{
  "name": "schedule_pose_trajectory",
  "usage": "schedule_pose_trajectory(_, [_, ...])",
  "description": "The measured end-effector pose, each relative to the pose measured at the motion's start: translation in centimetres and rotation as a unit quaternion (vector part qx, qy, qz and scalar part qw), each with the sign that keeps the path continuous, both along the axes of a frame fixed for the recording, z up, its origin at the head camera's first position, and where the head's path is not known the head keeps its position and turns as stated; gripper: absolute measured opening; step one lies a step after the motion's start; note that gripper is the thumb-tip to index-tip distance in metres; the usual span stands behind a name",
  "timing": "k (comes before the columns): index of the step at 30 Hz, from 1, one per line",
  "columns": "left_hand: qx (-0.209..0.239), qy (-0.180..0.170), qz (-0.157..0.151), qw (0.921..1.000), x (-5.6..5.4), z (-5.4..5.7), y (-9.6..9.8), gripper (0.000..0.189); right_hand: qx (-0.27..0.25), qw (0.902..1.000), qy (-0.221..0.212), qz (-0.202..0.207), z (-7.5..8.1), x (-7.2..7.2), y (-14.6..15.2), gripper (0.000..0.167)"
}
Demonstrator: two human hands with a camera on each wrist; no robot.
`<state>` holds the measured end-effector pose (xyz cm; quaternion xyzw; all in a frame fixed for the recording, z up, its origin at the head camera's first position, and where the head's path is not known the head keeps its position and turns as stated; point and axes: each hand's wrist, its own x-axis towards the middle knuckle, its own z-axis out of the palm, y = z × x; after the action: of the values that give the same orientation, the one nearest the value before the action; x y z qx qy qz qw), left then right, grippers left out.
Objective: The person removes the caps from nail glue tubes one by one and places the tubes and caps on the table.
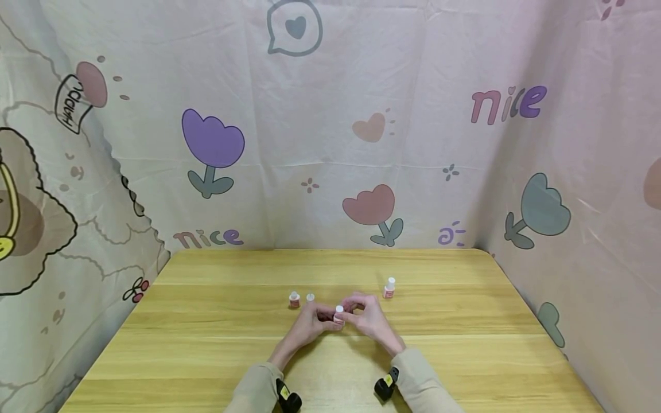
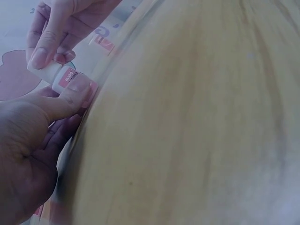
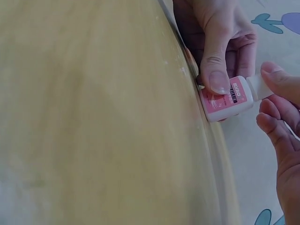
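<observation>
A small white glue bottle [image 3: 215, 105] with a pink label stands between the two hands, its base at the wooden tabletop. My left hand [image 1: 308, 326] holds the bottle's body between thumb and fingers. On its white cap [image 2: 46, 70] the thumb and fingers of my right hand [image 1: 369, 320] pinch from the other side. The cap sits on the bottle's neck; whether it is tight I cannot tell. Just beyond the left hand is a small whitish bottle top [image 1: 310, 297], the part below it hidden by that hand.
Left of that top stands another small pink-labelled bottle [image 1: 294, 300]. Farther right, beyond the right hand, is a similar bottle [image 1: 389, 288] with a tall white cap. A printed curtain [image 1: 310, 143] hangs behind the wooden table [image 1: 206, 355] and along both sides.
</observation>
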<state>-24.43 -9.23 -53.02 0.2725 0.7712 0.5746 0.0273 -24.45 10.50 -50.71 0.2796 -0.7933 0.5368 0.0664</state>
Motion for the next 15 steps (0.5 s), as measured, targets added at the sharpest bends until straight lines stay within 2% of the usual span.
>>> schedule_pose_trajectory(5, [0.001, -0.007, 0.002, 1.0, 0.04, 0.15, 0.02, 0.019, 0.016, 0.9993, 0.03, 0.014, -0.05, -0.1, 0.12, 0.014])
schedule_pose_trajectory(9, [-0.002, -0.004, 0.001, 1.0, 0.08, 0.21, 0.0, 0.018, 0.019, 0.9992, 0.028, 0.02, -0.04, -0.09, 0.13, 0.014])
schedule_pose_trajectory(15, [-0.017, -0.005, 0.008, 0.9998, 0.21, 0.27, 0.05, 0.019, 0.008, 0.9993, -0.034, -0.013, 0.34, 0.05, 0.04, 0.017])
